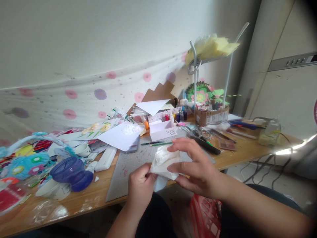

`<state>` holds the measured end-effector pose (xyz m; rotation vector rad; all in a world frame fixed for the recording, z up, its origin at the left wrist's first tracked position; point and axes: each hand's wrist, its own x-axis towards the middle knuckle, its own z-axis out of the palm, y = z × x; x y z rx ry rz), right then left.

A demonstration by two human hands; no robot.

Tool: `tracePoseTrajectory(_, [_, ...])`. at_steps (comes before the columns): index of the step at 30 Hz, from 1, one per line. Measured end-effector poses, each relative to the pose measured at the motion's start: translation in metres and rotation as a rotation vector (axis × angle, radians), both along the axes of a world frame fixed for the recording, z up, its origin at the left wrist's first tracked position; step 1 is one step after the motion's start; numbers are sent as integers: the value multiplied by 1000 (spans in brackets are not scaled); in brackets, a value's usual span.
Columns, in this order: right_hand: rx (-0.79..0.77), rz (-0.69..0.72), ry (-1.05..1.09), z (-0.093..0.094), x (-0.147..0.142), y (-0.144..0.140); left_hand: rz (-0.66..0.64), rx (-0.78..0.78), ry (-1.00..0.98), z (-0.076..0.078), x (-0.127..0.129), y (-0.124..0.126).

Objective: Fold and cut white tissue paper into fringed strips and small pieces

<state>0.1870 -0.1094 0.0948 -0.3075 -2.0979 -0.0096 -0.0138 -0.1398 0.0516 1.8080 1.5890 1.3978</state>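
**Both hands on the white wad**

Your left hand (pixel 140 185) pinches the lower edge of the crumpled white material (pixel 163 163) and your right hand (pixel 195 168) grips its right side, just above the grey cutting mat (pixel 138 162). Handwriting marks the small white box (pixel 162 129), too blurred to read.
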Motion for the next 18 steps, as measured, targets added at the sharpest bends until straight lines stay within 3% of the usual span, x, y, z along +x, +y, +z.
tracePoseTrajectory(6, [27,-75,-47,-1,-1,-1,-43,-149,-225,-2,3,1])
tracePoseTrajectory(13, [40,-128,-124,6,0,-3,-6,-183,-105,1,5,1])
tracePoseTrajectory(18, [109,-89,-206,4,-1,-4,30,-165,-2,2,4,1])
